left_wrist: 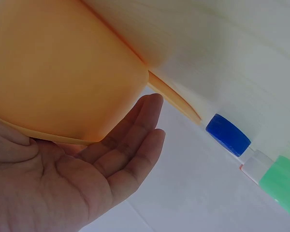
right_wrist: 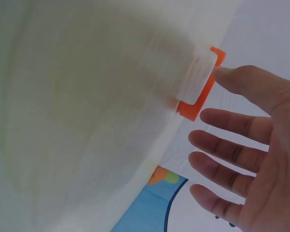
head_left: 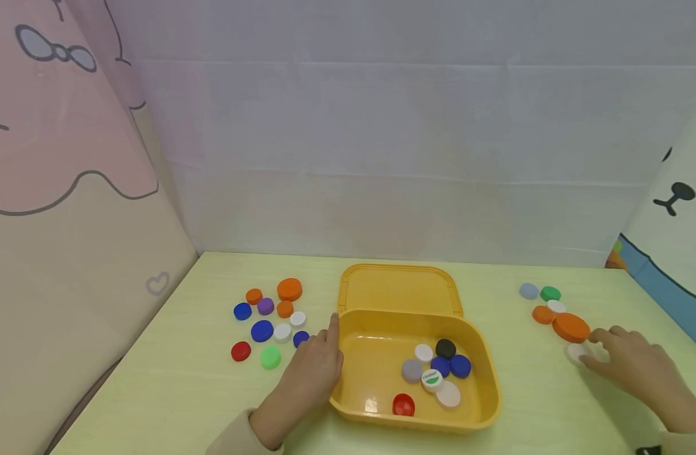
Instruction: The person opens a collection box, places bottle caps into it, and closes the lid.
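An open yellow plastic box stands in the middle of the table with several bottle caps inside, among them a red cap and a black cap. My left hand grips the box's left rim, index finger stretched along it; the left wrist view shows the palm close against the outer wall. On the right, my right hand reaches over a white cap, thumb and fingers spread apart. Just beyond that lies a large orange cap. In the right wrist view the thumb tip overlaps the orange cap.
Several loose caps lie left of the box, including a light green cap and an orange cap. Behind the box lies its yellow lid. More caps, such as a green cap, sit at the back right.
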Motion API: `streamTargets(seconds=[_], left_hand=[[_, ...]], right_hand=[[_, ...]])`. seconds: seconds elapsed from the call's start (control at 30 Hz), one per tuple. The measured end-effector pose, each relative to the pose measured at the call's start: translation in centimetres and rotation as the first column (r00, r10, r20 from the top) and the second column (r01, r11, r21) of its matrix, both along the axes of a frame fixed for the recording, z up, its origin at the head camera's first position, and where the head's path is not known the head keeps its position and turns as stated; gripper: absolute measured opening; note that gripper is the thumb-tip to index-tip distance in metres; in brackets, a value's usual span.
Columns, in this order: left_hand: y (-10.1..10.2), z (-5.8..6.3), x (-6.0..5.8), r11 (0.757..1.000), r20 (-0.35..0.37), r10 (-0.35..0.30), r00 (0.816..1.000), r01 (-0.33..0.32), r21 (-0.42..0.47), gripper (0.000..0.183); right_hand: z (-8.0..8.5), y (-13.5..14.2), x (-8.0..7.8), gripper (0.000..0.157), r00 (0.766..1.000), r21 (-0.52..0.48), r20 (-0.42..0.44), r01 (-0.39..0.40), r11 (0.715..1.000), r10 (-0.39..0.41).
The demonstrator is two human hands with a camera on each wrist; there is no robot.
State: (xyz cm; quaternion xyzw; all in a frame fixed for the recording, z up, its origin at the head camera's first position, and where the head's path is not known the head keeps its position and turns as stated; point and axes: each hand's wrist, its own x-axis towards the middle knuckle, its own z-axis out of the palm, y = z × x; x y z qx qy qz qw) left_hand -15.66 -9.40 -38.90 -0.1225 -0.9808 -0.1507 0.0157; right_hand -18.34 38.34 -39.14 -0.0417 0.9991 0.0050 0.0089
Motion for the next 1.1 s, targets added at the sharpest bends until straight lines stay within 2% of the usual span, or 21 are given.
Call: streamTargets(seconds=[0.3, 0.5, 0.8, 1.0, 1.1], left_hand=[[0.03, 0.03, 0.04, 1.0, 0.023, 0.005, 1.0, -0.005, 0.005, 0.055], [0.03, 0.0, 0.01, 1.0, 0.019, 0.005, 1.0, -0.005, 0.001, 0.055], [-0.02, -0.03, -0.01, 1.0, 0.016, 0.001, 1.0, -0.001, -0.004, 0.055], [-0.06, -0.08, 0.0, 1.0, 0.007, -0.001, 1.0, 0.002, -0.006, 0.054], [-0.05, -0.11, 0.0, 1.0, 0.008, -0.001, 1.0, 0.001, -0.008, 0.054]], right_hand=[[-0.2, 0.7, 0.21, 0.052, 0.998, -0.013, 0.051, 0.021, 1.0, -0.021], [-0.42, 0.69, 0.38, 0.048, 0.998, -0.036, 0.063, 0.006, 0.999, -0.003], [-0.66, 0.22, 0.62, 0.037, 0.999, -0.039, 0.033, -0.016, 0.999, 0.017], [-0.72, 0.07, 0.06, 0.048, 0.994, -0.022, 0.111, 0.012, 1.0, -0.01], [-0.86, 0.12, -0.09, 0.053, 0.993, -0.027, 0.121, 0.009, 1.0, -0.006]])
